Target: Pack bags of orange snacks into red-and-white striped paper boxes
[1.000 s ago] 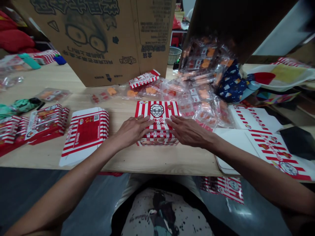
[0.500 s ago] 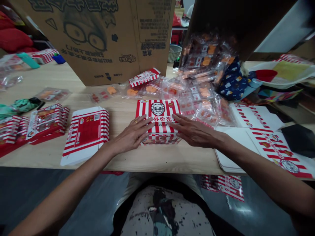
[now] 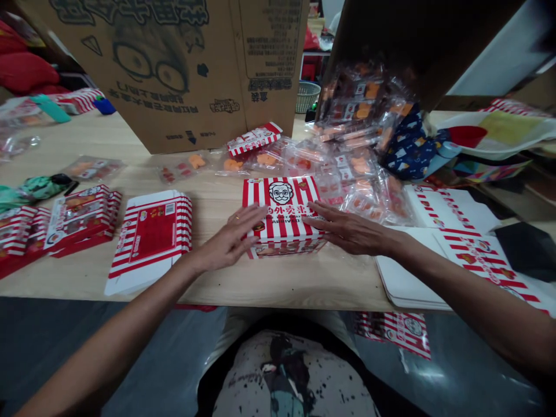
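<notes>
A red-and-white striped cardboard box (image 3: 282,211), printed with a cartoon bespectacled face, sits on the wooden table (image 3: 217,284). Its lid looks closed, with a second printed panel showing along its front edge. My left hand (image 3: 230,240) lies to its left, with the fingertips at the box's left edge. My right hand (image 3: 350,230) reaches in from the right, with the fingertips over the box's right corner. Neither hand grips it. A flat stack of unfolded striped cartons (image 3: 150,237) lies left of my left hand.
Clear packets of orange snacks (image 3: 356,174) spread behind the box, and a large upright corrugated carton (image 3: 174,75) stands at the back. Finished striped boxes (image 3: 80,217) lie at the left, flat printed sheets (image 3: 482,266) at the right.
My hands have drawn apart and back from the box, uncovering its printed top. The box has shifted slightly right.
</notes>
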`<act>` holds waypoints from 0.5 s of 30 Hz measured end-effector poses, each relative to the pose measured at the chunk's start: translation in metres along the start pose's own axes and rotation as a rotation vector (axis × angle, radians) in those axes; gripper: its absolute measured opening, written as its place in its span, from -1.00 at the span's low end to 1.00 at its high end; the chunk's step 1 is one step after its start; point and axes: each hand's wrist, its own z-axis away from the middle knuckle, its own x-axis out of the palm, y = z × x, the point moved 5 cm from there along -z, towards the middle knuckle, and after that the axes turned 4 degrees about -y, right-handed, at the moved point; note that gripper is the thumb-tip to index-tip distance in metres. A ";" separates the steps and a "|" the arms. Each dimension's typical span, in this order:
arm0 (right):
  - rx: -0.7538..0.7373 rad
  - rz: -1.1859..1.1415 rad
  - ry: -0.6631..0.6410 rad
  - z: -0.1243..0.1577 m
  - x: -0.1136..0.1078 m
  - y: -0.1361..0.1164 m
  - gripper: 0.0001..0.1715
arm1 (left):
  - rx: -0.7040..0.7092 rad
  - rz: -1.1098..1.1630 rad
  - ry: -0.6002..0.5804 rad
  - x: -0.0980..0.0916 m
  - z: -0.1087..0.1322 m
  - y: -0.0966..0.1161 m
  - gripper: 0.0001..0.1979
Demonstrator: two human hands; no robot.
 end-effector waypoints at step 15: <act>-0.070 0.182 0.171 0.001 0.026 -0.013 -0.18 | -0.008 -0.351 -0.026 0.031 -0.007 0.007 -0.47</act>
